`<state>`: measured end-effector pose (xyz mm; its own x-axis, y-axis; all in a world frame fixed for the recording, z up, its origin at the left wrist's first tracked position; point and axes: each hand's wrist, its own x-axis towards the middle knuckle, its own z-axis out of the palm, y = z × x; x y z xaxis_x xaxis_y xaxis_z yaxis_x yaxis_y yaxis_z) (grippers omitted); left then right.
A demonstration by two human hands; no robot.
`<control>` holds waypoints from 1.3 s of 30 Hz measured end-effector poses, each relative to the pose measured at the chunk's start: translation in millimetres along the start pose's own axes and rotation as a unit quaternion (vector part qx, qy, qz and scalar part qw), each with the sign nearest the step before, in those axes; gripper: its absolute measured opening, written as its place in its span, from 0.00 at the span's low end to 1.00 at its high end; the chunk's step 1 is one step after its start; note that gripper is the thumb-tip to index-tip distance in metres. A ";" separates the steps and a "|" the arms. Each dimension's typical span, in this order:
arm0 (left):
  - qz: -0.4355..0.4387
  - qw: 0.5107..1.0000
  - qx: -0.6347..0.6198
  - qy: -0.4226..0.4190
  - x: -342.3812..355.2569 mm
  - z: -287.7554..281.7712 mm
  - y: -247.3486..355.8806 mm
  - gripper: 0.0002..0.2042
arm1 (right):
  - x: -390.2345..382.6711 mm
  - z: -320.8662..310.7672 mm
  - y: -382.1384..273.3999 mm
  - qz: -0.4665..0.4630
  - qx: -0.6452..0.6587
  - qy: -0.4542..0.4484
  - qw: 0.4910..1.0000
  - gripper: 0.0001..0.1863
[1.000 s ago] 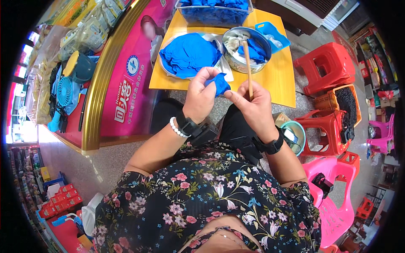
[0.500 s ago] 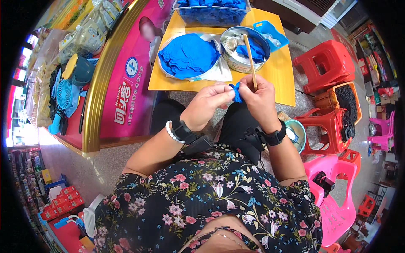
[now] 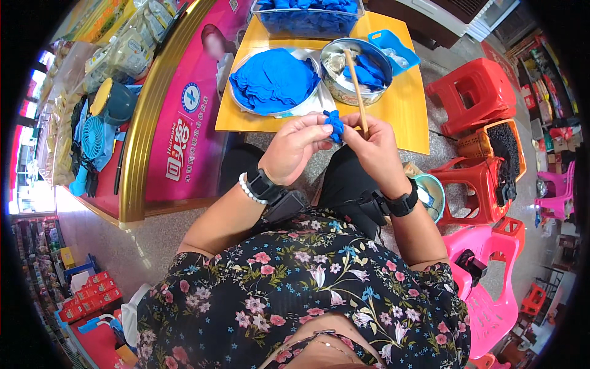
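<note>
Over my lap at the table's near edge, a small gathered piece of blue cloth (image 3: 334,126) is pinched between both hands. My left hand (image 3: 292,150) grips it with thumb and fingertips. My right hand (image 3: 378,150) touches its other side and also keeps a slim wooden stick (image 3: 354,80) that points up and away. Beyond the stick stands a round tin (image 3: 340,92) with whitish material and blue cloth inside. Left of the tin, a stack of flat blue cloth pieces (image 3: 273,80) covers a round pale tray (image 3: 314,95). The fingers partly hide the gathered piece.
A clear plastic box (image 3: 261,26) of blue pieces and a small blue basket (image 3: 409,60) stand farther back on the yellow table (image 3: 409,123). A pink-sided counter (image 3: 184,123) is at left. Red stools (image 3: 473,95), a pink chair (image 3: 491,307) and a light-blue bucket (image 3: 437,190) are at right.
Both hands and the blue cloth have shifted slightly left and up. The cloth now shows more of its gathered shape, and the stick's upper end leans farther left.
</note>
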<state>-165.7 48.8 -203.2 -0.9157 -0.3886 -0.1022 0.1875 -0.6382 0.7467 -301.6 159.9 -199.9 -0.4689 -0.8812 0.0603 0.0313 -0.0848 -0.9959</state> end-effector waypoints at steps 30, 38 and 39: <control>-0.018 0.999 0.017 -0.023 -0.2 -8.9 -1.3 0.13 | 0.0 5.2 -2.8 -0.124 -0.200 0.053 0.970 0.04; -0.048 0.984 -0.168 -0.037 3.3 -13.6 -4.1 0.17 | -5.3 7.2 -3.1 -0.054 -0.089 0.028 0.994 0.04; -0.049 0.984 -0.169 -0.038 3.3 -12.6 -4.1 0.17 | -5.9 8.3 -3.9 -0.025 -0.020 0.015 0.999 0.04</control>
<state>-165.0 41.7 -214.8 -0.9568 -0.2718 -0.1035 0.1927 -0.8591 0.4740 -291.7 161.5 -195.9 -0.4953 -0.8618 0.1091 -0.0275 -0.1100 -0.9936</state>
